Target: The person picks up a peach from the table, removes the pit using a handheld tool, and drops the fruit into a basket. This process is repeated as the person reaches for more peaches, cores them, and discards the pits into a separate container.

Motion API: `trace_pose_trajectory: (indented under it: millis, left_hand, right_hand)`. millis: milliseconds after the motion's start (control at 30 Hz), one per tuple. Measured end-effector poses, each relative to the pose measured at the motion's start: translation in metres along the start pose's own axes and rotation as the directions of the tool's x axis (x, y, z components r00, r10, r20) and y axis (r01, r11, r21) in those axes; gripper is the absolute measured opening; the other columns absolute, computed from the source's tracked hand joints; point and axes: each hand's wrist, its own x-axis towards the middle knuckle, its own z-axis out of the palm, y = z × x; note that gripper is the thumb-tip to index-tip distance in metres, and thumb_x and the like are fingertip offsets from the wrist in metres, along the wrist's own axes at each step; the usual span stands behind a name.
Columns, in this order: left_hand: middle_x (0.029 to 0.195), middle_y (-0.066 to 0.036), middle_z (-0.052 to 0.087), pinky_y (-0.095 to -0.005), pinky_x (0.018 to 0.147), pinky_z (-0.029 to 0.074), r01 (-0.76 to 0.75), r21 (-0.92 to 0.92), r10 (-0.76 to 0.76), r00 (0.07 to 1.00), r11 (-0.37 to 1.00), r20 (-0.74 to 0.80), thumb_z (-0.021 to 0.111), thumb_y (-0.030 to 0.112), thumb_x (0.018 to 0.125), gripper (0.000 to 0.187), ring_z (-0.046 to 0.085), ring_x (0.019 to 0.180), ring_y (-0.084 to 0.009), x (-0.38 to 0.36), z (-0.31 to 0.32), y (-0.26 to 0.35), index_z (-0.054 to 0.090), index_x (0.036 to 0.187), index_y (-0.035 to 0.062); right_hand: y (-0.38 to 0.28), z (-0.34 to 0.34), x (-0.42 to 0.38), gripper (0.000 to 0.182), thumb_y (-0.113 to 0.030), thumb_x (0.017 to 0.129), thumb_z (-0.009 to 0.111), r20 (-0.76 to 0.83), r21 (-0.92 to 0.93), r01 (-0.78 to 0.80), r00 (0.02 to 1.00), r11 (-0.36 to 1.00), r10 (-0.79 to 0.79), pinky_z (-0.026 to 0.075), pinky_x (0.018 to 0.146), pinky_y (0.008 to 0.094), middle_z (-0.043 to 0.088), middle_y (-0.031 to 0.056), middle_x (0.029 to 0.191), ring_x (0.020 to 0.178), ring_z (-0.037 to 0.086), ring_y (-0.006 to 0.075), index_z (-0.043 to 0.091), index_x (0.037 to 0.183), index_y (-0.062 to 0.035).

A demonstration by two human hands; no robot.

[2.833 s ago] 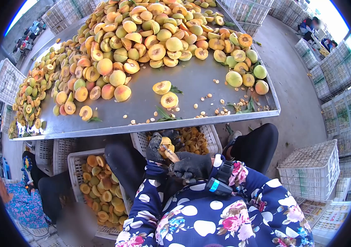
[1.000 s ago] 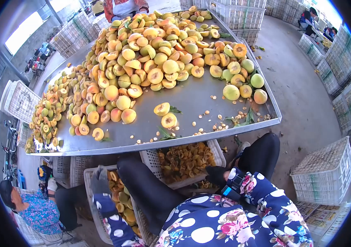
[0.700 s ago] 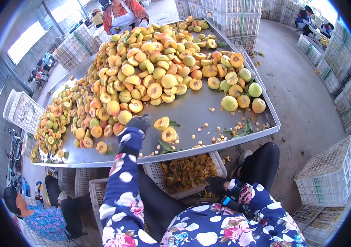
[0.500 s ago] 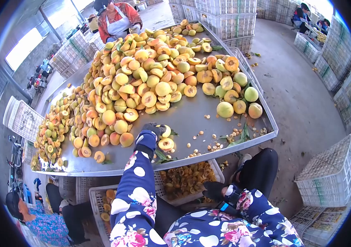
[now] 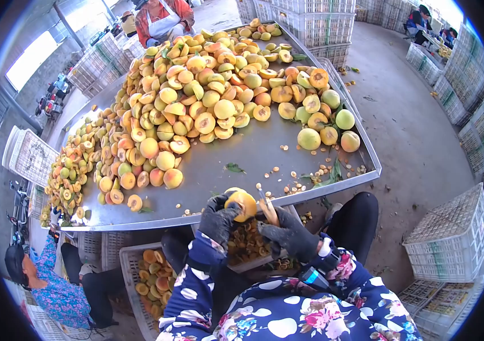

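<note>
Yellow fruit (image 5: pixel 245 206) is gripped in the left hand (image 5: pixel 218 218). The right hand (image 5: pixel 292 234) clasps a wooden-handled tool (image 5: pixel 269 212) near the counter (image 5: pixel 253 153).

The gloved left hand (image 5: pixel 217 218) holds fruit halves (image 5: pixel 242 206) beside the metal table (image 5: pixel 213 165).

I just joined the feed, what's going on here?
The left hand, in a dark glove, holds yellow fruit by the near edge of the metal table. The gloved right hand holds a slim tool beside it. Cut fruit is heaped farther back, pale pits lie scattered nearer, and a co-worker is across the table.
</note>
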Motion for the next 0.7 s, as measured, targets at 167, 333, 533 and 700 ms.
trace_pose_trajectory:
  millis: [167, 333, 533, 700]
  left_hand:
    - [0.106, -0.008, 0.055, -0.0272, 0.084, 0.045, 0.227, -0.104, -0.199, 0.953, 0.968, 0.227, 0.064, 0.000, 0.073, 0.042, 0.054, 0.096, -0.0146, -0.019, 0.002, 0.009, 0.051, 0.112, 0.0016]
    - [0.104, -0.009, 0.058, -0.0305, 0.086, 0.044, -0.203, 0.192, 0.117, 0.916, 0.960, 0.383, 0.062, 0.010, 0.077, 0.037, 0.055, 0.096, -0.0197, -0.020, -0.001, -0.006, 0.051, 0.112, 0.0033]
    - [0.107, -0.014, 0.056, -0.0353, 0.090, 0.042, -0.061, -0.104, 0.086, 0.964, 0.993, 0.250, 0.044, 0.020, 0.088, 0.035, 0.055, 0.097, -0.0255, -0.007, -0.010, -0.037, 0.045, 0.116, -0.0013]
    - [0.112, -0.021, 0.050, -0.0405, 0.091, 0.041, 0.265, -0.733, 0.072, 0.917, 0.627, 0.393, 0.036, 0.027, 0.090, 0.043, 0.051, 0.101, -0.0311, -0.014, -0.014, -0.036, 0.040, 0.120, -0.0041]
  right_hand:
    - [0.006, -0.005, 0.018, 0.036, -0.021, 0.082, 0.058, -0.022, -0.313, 0.152, 0.986, 0.938, -0.167, 0.043, 0.041, 0.0223, 0.056, 0.0058, 0.081, 0.057, 0.052, 0.0093, 0.045, 0.111, -0.0035]
    - [-0.010, 0.002, 0.018, 0.032, -0.017, 0.083, 0.055, 0.009, -0.507, 0.130, 0.989, 0.852, -0.145, 0.041, 0.045, 0.0224, 0.051, 0.0037, 0.074, 0.054, 0.048, 0.0083, 0.044, 0.109, -0.0027]
    - [0.023, -0.005, 0.004, 0.027, -0.014, 0.084, 0.052, 0.098, -0.600, 0.217, 0.975, 0.770, -0.199, 0.043, 0.051, 0.0287, 0.051, 0.0066, 0.077, 0.054, 0.050, 0.0163, 0.046, 0.108, -0.0023]
    - [0.038, 0.012, -0.010, 0.034, -0.013, 0.078, 0.059, 0.148, -0.811, 0.330, 0.914, 0.482, -0.378, 0.043, 0.056, 0.0380, 0.056, 0.0176, 0.077, 0.064, 0.058, 0.0306, 0.045, 0.107, 0.0001]
